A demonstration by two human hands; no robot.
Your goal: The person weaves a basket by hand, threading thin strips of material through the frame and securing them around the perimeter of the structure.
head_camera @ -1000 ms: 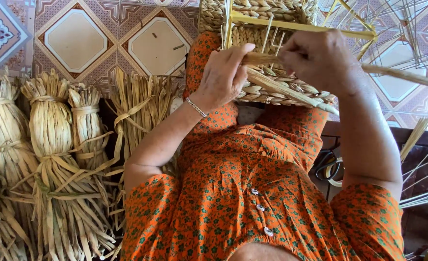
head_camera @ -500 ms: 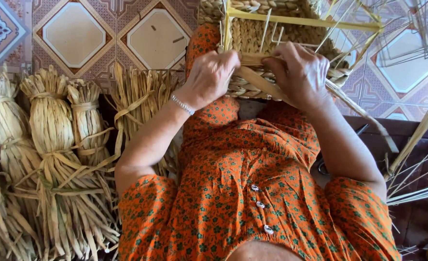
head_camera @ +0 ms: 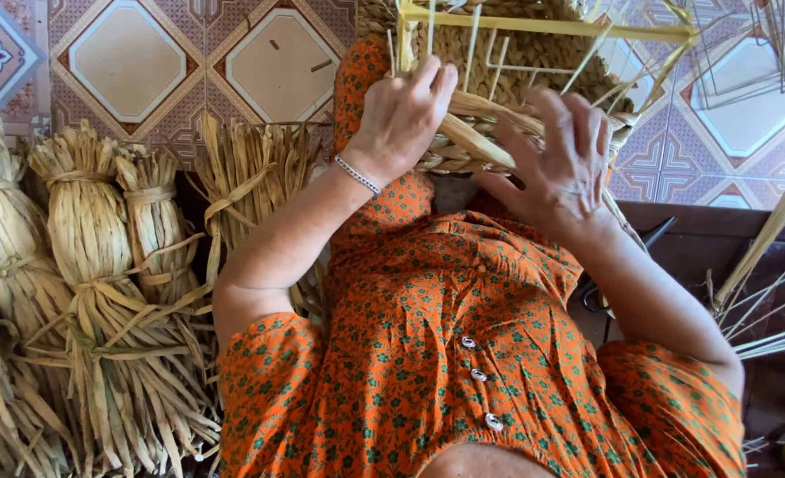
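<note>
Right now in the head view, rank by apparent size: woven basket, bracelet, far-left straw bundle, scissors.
1. Straw bundle and woven basket: too close to call; the basket is cut off by the frame and partly behind the hands.
2. Scissors, mostly hidden by the right arm.
3. Bracelet, smallest.

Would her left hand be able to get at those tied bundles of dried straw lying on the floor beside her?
Probably yes. The left hand rests on the woven basket on her lap, and the nearest straw bundle lies just beside that arm with nothing between them. She would only have to let go of the weaving.
</note>
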